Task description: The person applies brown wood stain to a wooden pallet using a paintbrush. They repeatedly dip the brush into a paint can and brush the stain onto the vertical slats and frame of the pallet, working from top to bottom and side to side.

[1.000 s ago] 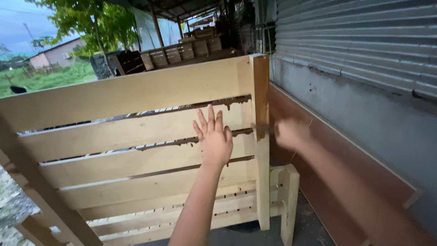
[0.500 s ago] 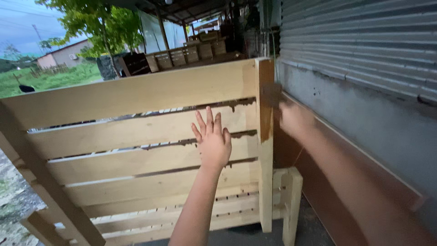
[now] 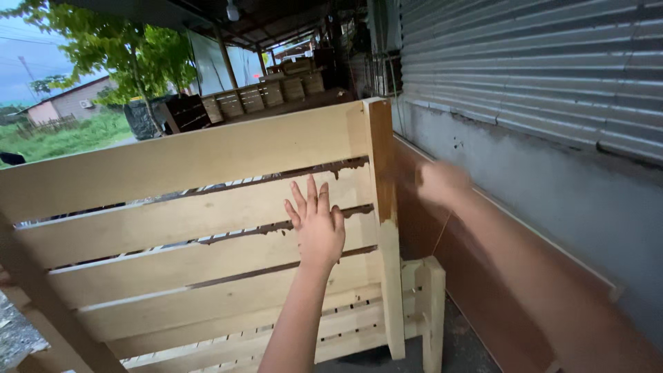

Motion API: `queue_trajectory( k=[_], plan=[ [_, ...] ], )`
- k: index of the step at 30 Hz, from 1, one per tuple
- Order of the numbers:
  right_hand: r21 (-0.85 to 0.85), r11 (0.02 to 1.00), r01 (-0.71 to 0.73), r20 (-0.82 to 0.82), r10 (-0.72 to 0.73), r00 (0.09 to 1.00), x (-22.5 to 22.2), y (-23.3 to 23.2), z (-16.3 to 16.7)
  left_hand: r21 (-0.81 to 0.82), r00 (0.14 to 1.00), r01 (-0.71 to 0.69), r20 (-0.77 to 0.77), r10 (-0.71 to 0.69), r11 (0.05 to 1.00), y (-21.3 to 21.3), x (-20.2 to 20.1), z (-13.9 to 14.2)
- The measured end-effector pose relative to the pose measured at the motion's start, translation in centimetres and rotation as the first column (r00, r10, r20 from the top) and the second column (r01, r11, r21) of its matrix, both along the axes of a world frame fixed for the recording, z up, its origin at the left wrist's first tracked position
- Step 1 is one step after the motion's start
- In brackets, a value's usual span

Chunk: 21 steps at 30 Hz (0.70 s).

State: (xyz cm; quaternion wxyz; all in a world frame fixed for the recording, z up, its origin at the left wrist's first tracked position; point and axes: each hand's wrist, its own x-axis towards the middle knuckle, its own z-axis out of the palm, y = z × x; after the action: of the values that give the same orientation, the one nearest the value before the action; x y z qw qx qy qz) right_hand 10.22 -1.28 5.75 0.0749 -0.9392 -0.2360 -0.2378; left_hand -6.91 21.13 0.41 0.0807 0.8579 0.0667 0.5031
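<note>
A pale wooden pallet (image 3: 207, 152) stands upright on its edge in front of me. My left hand (image 3: 316, 228) lies flat against its slats with the fingers spread, near the upright end post (image 3: 381, 179), and holds nothing. My right hand (image 3: 442, 183) hovers just right of that post, a little apart from it. It is blurred and its fingers look curled, so I cannot tell whether anything is in it. A second pallet (image 3: 428, 304) lies low behind the standing one.
A brown board (image 3: 483, 269) leans against the grey wall (image 3: 552, 200) under a corrugated metal shutter (image 3: 539, 62) on the right. More stacked pallets (image 3: 276, 93) stand further back under a roof. Grass, trees and a house lie at the far left.
My left hand has stayed spread on the slats. My right hand has drifted slightly right, away from the end post, and the view has shifted a little.
</note>
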Motion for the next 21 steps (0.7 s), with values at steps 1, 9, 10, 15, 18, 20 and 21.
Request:
queue_trajectory(
  k=[1,9,10,15,18,20,21],
  plan=[
    [0.022,1.0,0.008,0.042,-0.009,0.999,0.4,-0.3,2.2,-0.014,1.0,-0.002,0.001,0.002,1.0,0.1,0.1,0.1],
    [0.417,0.905,-0.086,-0.13,0.153,0.98,0.0,-0.4,0.1,-0.027,1.0,-0.019,-0.01,0.019,0.999,1.0,-0.8,-0.8],
    [0.384,0.921,-0.07,-0.108,0.12,0.987,0.0,-0.5,-2.1,-0.025,1.0,-0.029,-0.005,0.029,0.999,1.2,-0.9,-0.9],
    [0.077,0.997,0.012,-0.384,0.019,0.923,0.2,-2.2,-10.4,-0.007,0.998,-0.04,-0.052,0.039,0.999,1.3,-1.3,-1.0],
    [0.152,0.984,-0.092,-0.212,0.124,0.969,1.5,-3.1,-8.8,0.017,0.997,-0.051,-0.06,0.052,0.999,1.0,-1.1,-0.9],
    [0.179,0.982,-0.066,-0.161,0.095,0.982,2.6,-3.6,-5.8,0.015,0.997,-0.042,-0.063,0.043,0.999,0.7,-0.9,-0.9],
    [0.133,0.991,0.017,-0.186,0.008,0.983,3.3,-3.9,-4.0,0.005,0.998,-0.027,-0.059,0.028,1.0,0.6,-0.8,-0.8]
  ],
)
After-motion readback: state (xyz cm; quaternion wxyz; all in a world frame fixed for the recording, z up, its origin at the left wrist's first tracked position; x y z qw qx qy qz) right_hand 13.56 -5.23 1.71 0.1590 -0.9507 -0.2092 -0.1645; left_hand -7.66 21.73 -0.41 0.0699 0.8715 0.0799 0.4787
